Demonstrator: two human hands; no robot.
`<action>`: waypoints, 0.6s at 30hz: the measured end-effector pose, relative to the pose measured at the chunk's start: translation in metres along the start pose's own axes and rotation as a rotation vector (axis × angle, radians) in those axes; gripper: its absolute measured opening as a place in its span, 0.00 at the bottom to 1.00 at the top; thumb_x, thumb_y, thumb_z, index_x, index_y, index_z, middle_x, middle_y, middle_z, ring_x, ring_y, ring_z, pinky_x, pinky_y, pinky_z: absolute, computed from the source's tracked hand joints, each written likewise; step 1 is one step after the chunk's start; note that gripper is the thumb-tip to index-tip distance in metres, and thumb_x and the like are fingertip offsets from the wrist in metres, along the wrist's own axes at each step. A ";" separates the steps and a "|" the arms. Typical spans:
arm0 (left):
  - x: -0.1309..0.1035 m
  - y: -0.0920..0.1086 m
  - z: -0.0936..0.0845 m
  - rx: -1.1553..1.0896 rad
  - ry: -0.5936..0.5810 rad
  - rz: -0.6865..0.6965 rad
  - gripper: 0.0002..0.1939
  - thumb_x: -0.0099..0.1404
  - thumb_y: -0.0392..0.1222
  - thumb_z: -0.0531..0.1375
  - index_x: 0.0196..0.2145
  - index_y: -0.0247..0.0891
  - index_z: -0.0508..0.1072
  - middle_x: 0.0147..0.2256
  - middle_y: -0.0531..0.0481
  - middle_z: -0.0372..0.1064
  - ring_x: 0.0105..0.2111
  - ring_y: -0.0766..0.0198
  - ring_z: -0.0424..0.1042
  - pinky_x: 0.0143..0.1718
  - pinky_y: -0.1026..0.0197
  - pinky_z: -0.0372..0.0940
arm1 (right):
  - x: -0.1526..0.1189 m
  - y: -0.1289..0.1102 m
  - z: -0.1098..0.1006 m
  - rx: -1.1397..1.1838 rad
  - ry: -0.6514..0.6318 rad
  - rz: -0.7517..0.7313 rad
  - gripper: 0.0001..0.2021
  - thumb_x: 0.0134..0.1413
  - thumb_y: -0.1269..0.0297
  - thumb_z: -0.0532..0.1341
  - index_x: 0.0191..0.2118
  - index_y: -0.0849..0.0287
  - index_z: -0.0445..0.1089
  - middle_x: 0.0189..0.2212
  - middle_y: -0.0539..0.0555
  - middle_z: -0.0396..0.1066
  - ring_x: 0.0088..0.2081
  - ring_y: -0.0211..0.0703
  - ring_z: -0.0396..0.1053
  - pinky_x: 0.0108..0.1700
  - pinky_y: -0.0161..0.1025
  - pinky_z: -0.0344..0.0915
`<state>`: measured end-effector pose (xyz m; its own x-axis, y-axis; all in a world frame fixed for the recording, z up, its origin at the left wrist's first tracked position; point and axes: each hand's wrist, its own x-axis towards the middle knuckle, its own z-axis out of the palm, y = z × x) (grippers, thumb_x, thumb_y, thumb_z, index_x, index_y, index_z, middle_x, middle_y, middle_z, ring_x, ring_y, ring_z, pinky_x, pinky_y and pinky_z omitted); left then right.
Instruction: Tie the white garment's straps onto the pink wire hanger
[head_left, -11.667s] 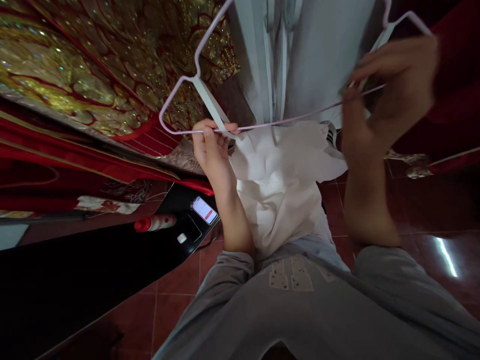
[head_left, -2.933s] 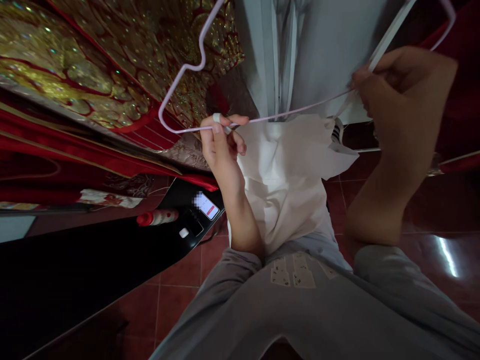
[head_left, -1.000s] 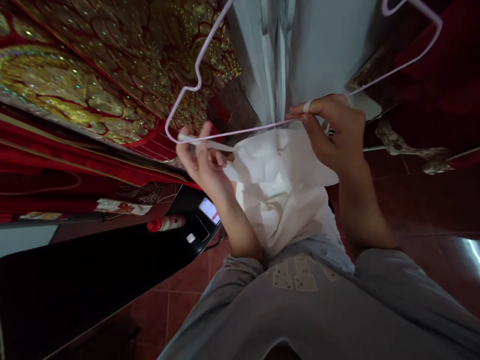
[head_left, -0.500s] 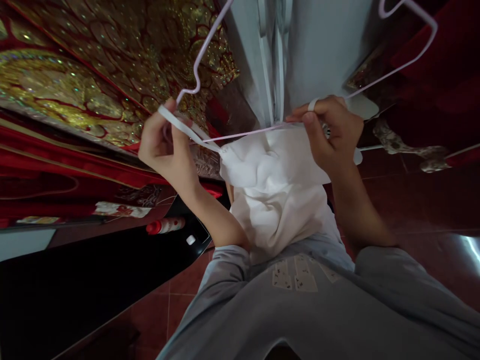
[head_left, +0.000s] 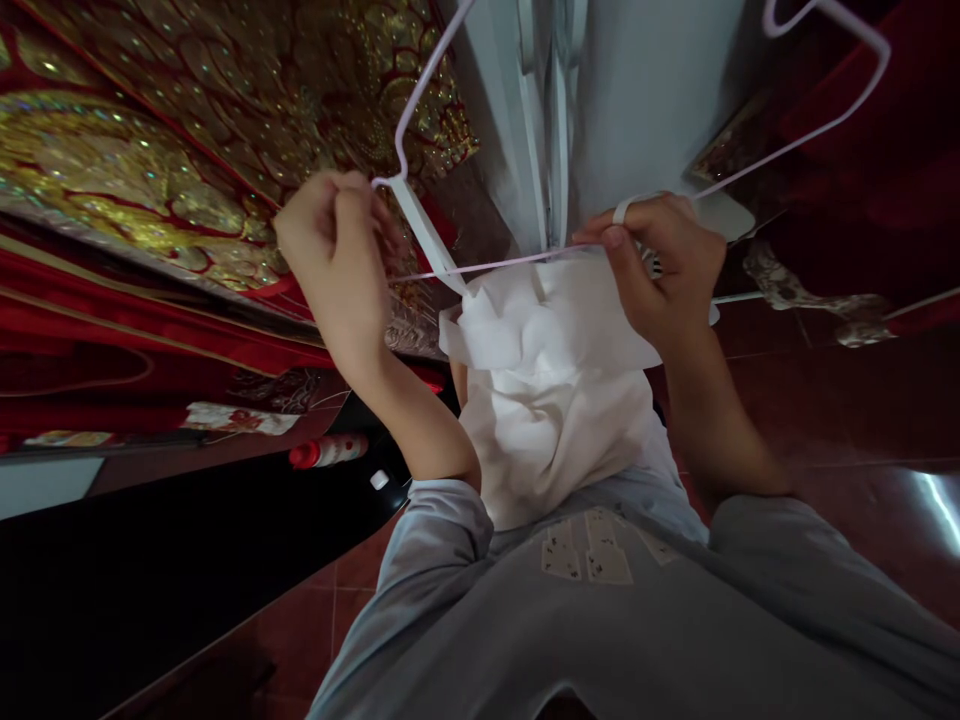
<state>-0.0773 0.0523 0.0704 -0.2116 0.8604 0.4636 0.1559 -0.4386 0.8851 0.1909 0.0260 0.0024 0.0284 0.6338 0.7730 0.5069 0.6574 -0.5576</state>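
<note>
On the far left, red-and-gold garments [head_left: 225, 180] hang above the black worktop [head_left: 187, 540], which carries a red-capped bottle [head_left: 328, 450] and a white case [head_left: 379, 480]. The left hand [head_left: 341, 265] is at the left end of the pink hanger [head_left: 510, 261]. Its fingers are curled; blur prevents telling whether they grip. The left strap [head_left: 424, 230] lies just right of these fingers, over the hanger's notch; its long axis slants down rightward to the white garment [head_left: 555, 370], which hangs below the lower bar. The left hand is nearer to this strap. The right hand [head_left: 667, 265] pinches the lower bar, with the right strap [head_left: 620, 212] looped around one finger.

Compared with half a second earlier: the left strap, then stretched over the left fingers, now sits on the notch; the right hand's grip is essentially unchanged.
</note>
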 end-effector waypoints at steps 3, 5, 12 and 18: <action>-0.008 -0.019 -0.008 -0.197 0.094 -0.096 0.19 0.81 0.34 0.55 0.29 0.38 0.70 0.23 0.54 0.66 0.24 0.67 0.66 0.36 0.63 0.71 | 0.003 -0.002 -0.003 0.016 -0.018 0.018 0.13 0.73 0.50 0.56 0.44 0.45 0.76 0.38 0.49 0.83 0.43 0.48 0.80 0.53 0.54 0.75; -0.024 -0.031 -0.006 -0.387 0.162 -0.157 0.18 0.82 0.41 0.54 0.31 0.39 0.71 0.28 0.50 0.72 0.30 0.64 0.72 0.36 0.61 0.73 | 0.003 -0.004 -0.004 0.026 -0.047 0.064 0.10 0.73 0.52 0.56 0.47 0.41 0.75 0.40 0.47 0.83 0.45 0.48 0.81 0.53 0.55 0.76; -0.077 -0.039 0.039 -0.681 0.196 -0.145 0.15 0.76 0.55 0.61 0.38 0.44 0.65 0.36 0.52 0.73 0.45 0.61 0.81 0.52 0.59 0.74 | 0.001 -0.009 0.006 0.152 0.024 0.061 0.09 0.73 0.56 0.60 0.51 0.45 0.76 0.47 0.50 0.81 0.43 0.43 0.83 0.48 0.44 0.79; -0.072 -0.037 0.040 -0.653 0.218 -0.073 0.14 0.77 0.52 0.61 0.36 0.45 0.65 0.32 0.52 0.72 0.38 0.60 0.81 0.48 0.58 0.76 | 0.011 0.021 -0.024 0.404 0.613 -0.031 0.06 0.69 0.57 0.65 0.43 0.46 0.82 0.34 0.45 0.79 0.34 0.32 0.80 0.35 0.29 0.76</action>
<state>-0.0294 0.0169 0.0031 -0.3993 0.8519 0.3388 -0.4648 -0.5066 0.7261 0.2221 0.0368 0.0062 0.5557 0.3483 0.7549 0.1617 0.8454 -0.5091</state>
